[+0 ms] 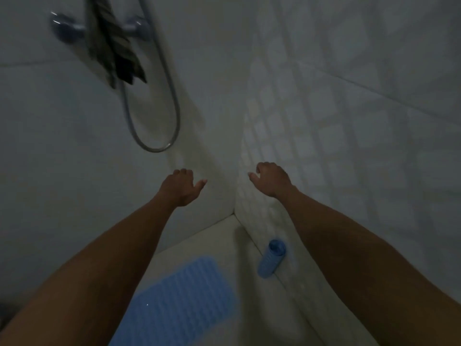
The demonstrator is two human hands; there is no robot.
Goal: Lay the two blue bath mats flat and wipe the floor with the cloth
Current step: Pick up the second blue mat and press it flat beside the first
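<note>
Flat mat: one ribbed blue rubber bath mat lies spread on the pale shower floor.
Rolled mat: a second blue mat, rolled into a tube, lies by the right wall.
Handling: probably light, floppy, springy; best taken by its loose edge.
Cloth: one dark striped cloth hangs over the tap, well above.
Hands: left hand and right hand are raised, fingers loosely spread, holding nothing.

Ribbed blue mat, glossy tiles

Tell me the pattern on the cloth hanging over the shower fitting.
Dark and pale stripes on the hanging cloth, seen in the head view.
</note>
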